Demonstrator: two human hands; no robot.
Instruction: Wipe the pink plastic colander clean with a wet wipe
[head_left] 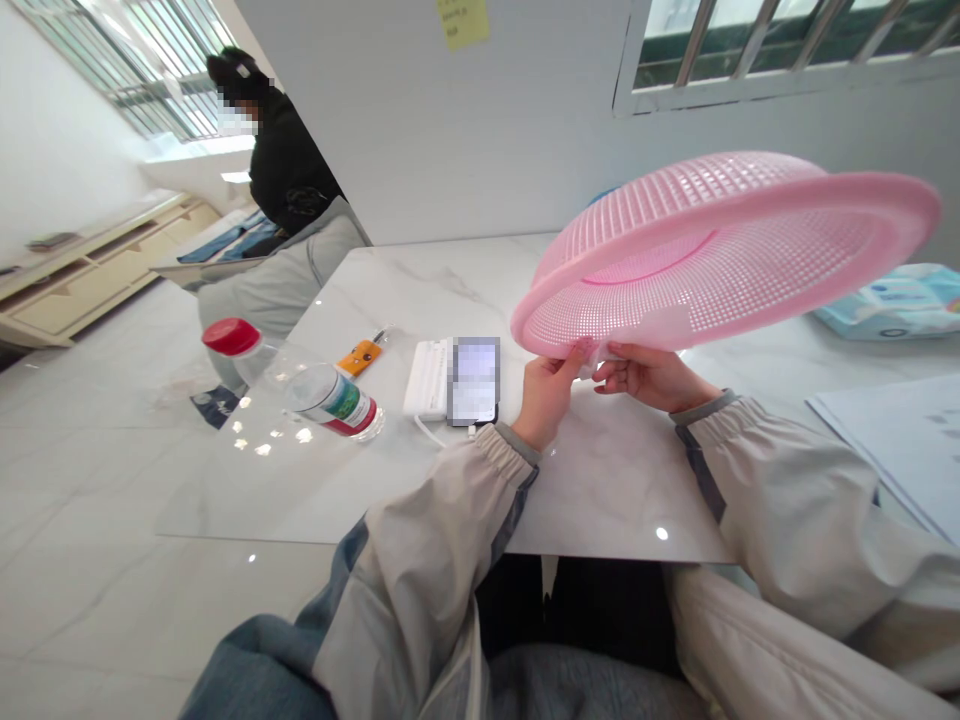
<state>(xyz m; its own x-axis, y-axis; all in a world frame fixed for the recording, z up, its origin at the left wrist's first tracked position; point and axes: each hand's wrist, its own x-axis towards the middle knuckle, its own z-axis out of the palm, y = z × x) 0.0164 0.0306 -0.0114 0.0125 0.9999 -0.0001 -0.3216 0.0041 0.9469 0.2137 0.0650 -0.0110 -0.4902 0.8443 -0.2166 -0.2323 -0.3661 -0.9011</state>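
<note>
A pink plastic colander (750,290) with a mesh wall is held up tilted above the table, its open side towards me. My left hand (549,395) is closed at its near rim, thumb on top. Beside it my right hand (649,378) is also closed at this rim, thumb stretched along the edge and the other fingers curled beneath. A bit of clear, crinkled plastic film (590,362) shows between the two hands, and a translucent patch lies over the mesh just above. What the curled fingertips touch is partly hidden.
On the marble-patterned table (450,500) stand a phone (474,385), a white power bank (427,380), an orange item (360,357) and a tilted-looking clear bottle (334,400) with a red cap. Right: a blue pack (896,300) and papers (892,440). A person (289,160) sits beyond the partition.
</note>
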